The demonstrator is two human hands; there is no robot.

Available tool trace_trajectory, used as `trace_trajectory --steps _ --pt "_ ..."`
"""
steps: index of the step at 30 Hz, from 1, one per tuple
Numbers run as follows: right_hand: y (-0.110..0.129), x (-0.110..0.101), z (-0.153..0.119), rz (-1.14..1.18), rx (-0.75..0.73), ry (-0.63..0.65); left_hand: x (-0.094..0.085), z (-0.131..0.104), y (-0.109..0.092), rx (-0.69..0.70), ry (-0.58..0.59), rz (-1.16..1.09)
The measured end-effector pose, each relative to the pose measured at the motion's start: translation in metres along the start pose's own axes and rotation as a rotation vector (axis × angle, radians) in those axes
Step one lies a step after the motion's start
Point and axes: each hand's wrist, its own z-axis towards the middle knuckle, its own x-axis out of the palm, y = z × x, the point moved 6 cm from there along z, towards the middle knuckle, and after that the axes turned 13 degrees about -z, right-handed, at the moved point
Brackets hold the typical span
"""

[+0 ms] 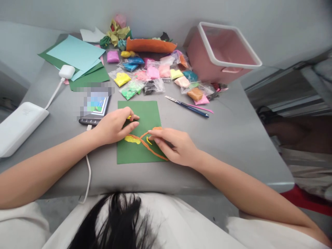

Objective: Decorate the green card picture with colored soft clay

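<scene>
A sheet of green paper (140,155) lies on the grey table, with thin orange clay strips (153,151) crossing on it like a fish outline. A flattened yellow clay patch (132,139) sits beside the crossing. My right hand (178,145) rests over the paper's right side, its thumb and fingers closed at a thin curved yellow clay strip (148,140). At the paper's left edge is my left hand (116,124), fingers curled, with a bit of yellow clay (129,117) showing among them. Part of the orange outline is hidden under my right hand.
Several bags of coloured clay (131,89) spread behind the paper. Blue-handled scissors (189,106) lie to the right, a pink bin (212,57) beyond. On the left are a blurred-screen device (97,103), a white power bank (23,126) with cable, and coloured paper sheets (75,55).
</scene>
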Motion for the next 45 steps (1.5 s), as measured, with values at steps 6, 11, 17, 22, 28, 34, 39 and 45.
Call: trace_trajectory --steps 6,11,17,22,28,34,39,45 --pt "-0.005 -0.003 -0.003 0.052 -0.056 0.029 0.0 0.0 0.0 -0.008 0.007 -0.014" --pt "-0.003 0.001 -0.005 0.083 -0.139 0.013 0.0 0.0 0.0 -0.003 0.008 -0.011" --pt "0.004 0.003 -0.008 -0.045 -0.242 -0.011 0.005 -0.002 -0.006 0.1 0.075 0.083" --pt "0.01 0.005 -0.01 -0.164 -0.32 -0.033 0.014 -0.007 -0.012 0.096 0.121 0.166" --pt "0.013 0.005 -0.011 -0.272 -0.332 -0.045 0.023 -0.011 -0.016 0.115 0.14 0.201" --pt "0.019 0.001 -0.009 -0.294 -0.407 -0.064 0.024 -0.013 -0.016 0.124 0.138 0.21" --pt "0.019 0.0 -0.01 -0.236 -0.447 -0.065 0.024 -0.013 -0.015 0.118 0.132 0.181" --pt "0.014 -0.001 -0.012 -0.205 -0.478 -0.051 0.024 -0.012 -0.016 0.133 0.134 0.196"
